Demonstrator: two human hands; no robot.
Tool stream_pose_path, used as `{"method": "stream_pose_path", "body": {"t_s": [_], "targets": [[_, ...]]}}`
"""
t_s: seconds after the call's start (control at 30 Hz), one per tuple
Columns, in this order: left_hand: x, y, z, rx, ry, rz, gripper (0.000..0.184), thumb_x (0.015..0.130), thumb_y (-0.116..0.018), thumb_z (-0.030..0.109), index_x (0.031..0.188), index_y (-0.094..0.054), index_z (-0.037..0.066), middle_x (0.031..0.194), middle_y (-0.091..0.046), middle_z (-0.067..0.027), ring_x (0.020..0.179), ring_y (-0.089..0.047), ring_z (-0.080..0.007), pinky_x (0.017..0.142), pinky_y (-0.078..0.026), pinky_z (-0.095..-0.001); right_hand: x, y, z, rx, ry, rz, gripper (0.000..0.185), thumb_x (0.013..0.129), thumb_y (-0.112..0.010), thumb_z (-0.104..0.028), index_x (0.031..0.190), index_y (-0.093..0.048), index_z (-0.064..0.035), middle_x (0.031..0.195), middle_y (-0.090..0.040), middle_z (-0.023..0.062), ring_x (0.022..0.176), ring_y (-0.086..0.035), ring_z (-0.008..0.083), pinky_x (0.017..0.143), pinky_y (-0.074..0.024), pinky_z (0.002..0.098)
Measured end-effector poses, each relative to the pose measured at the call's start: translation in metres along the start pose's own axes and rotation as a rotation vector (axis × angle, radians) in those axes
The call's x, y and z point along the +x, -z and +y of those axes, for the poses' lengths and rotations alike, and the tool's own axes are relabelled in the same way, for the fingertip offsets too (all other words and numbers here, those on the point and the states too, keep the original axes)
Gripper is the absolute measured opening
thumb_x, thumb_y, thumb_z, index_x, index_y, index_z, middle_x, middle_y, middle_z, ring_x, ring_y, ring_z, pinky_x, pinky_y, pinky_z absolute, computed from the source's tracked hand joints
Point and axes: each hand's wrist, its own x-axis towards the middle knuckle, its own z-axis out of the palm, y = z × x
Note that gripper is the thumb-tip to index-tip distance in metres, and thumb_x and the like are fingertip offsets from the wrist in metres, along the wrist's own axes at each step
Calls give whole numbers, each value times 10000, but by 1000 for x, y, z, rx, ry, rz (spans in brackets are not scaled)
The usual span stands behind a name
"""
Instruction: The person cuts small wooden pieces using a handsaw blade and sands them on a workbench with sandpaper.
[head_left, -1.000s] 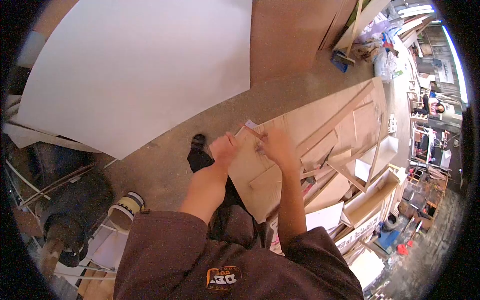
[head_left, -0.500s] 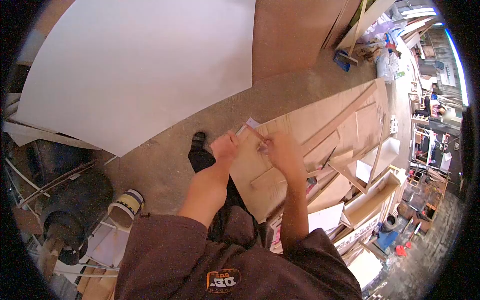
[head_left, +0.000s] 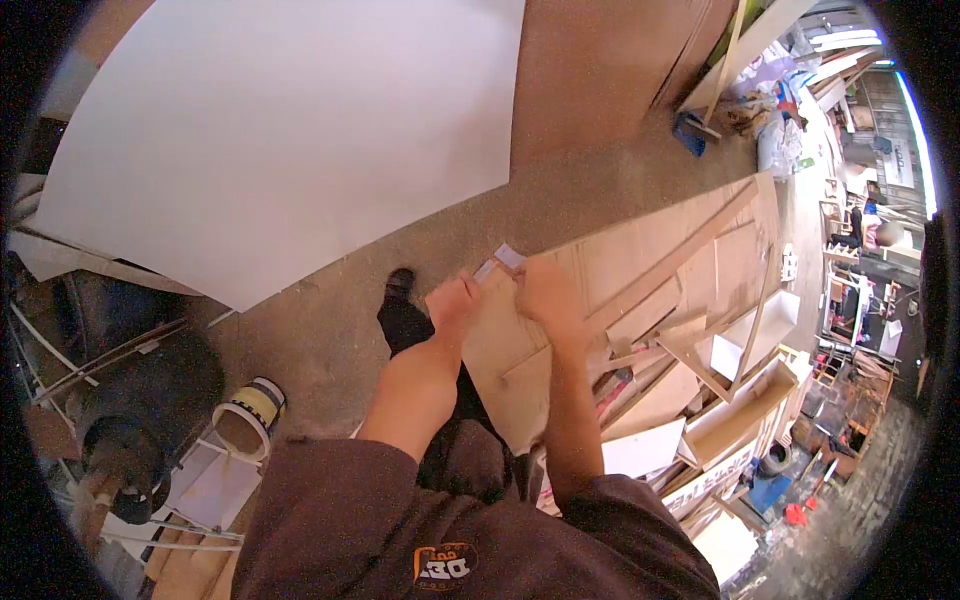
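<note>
Both my hands work at the near-left edge of a plywood sheet (head_left: 505, 345). My left hand (head_left: 453, 302) is closed, its fingertips against a narrow whitish strip (head_left: 484, 271) at the sheet's edge. Just to the right, my right hand (head_left: 548, 293) pinches a thin brown strip, mostly hidden by the fingers now. A small white piece (head_left: 510, 256) juts out past the sheet's edge between the two hands. Exactly how the small pieces touch each other is too small to tell.
A large white panel (head_left: 290, 130) stands at upper left beside a brown board (head_left: 600, 80). Wood strips (head_left: 690, 255) and an open wooden box (head_left: 745, 405) lie to the right. A bucket (head_left: 250, 415) is at lower left. A person (head_left: 870, 228) is far right.
My right hand has moved left and slightly up, closer to the white piece, covering most of the brown strip. My left hand has shifted slightly. The view has tilted a little.
</note>
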Motion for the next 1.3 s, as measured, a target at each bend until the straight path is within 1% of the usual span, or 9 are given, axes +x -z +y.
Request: {"method": "stream_pose_path", "body": {"t_s": [0.3, 0.4, 0.57, 0.7, 0.87, 0.97, 1.13, 1.2, 1.3], "targets": [[-8, 5, -1, -57, -134, 87, 514, 974, -360, 361, 817, -698, 6, 811, -686, -222, 747, -670, -428, 698, -518, -523, 14, -58, 21, 134, -99, 107, 239, 889, -566, -166, 1076, -700, -101, 961, -683, 206, 914, -655, 401, 795, -503, 509], [-12, 30, 11, -13, -51, -58, 430, 967, -423, 370, 930, -692, 37, 894, -708, -170, 886, -675, -378, 829, -490, -509, 7, -90, 40, 164, -46, 334, 238, 891, -583, -173, 1083, -708, -106, 943, -691, 197, 894, -657, 400, 767, -507, 493], [-29, 21, -23, -11, -585, 300, 345, 893, -616, 362, 1128, -659, 114, 1196, -639, -104, 1169, -559, -262, 1093, -254, -508, -14, -87, 52, 313, 33, 379, 247, 928, -595, -196, 1130, -688, -90, 922, -696, 192, 851, -670, 351, 732, -503, 440], [-43, 29, -22, 28, -711, 523, 385, 894, -631, 335, 1184, -635, 81, 1214, -617, -142, 1119, -586, -326, 1049, -348, -487, -54, -112, 59, 553, 87, 505, 249, 965, -582, -199, 1165, -662, -73, 798, -669, 164, 759, -658, 252, 679, -497, 370], [-78, 99, 41, -479, -649, -80, 243, 944, -589, 229, 1062, -619, 19, 992, -639, -180, 875, -620, -412, 719, -485, -448, -163, -35, 26, 731, 161, 649, 244, 991, -540, -150, 1194, -623, -42, 709, -574, 98, 628, -550, 178, 594, -445, 314], [-113, 142, 98, -430, -947, 41, 215, 962, -567, 235, 993, -619, 28, 854, -609, -174, 779, -602, -412, 671, -459, -452, -200, -19, 49, 669, 112, 767, 211, 998, -518, -136, 1159, -606, -30, 715, -553, 71, 625, -514, 164, 583, -414, 306], [-167, 202, 176, -369, -1266, 29, 276, 984, -538, 274, 1087, -641, 40, 849, -571, -167, 807, -578, -374, 726, -456, -435, -284, 40, 40, 708, -15, 1073, 151, 1003, -493, -121, 1068, -590, -24, 700, -517, 44, 658, -496, 134, 615, -405, 291], [-188, 213, 196, -416, -1461, 71, 306, 988, -533, 293, 1123, -646, 42, 853, -560, -163, 825, -570, -358, 748, -454, -428, -313, 53, 39, 827, -159, 950, 230, 1016, -469, -195, 1094, -603, -26, 910, -618, 203, 869, -622, 294, 769, -475, 381], [-222, 226, 217, -286, -1552, 78, 343, 990, -531, 297, 1180, -638, 33, 909, -571, -160, 880, -561, -340, 789, -444, -423, -335, 48, 52, 880, -125, 1095, 237, 1018, -476, -196, 1117, -598, -18, 944, -622, 178, 889, -614, 272, 795, -476, 352]]}}
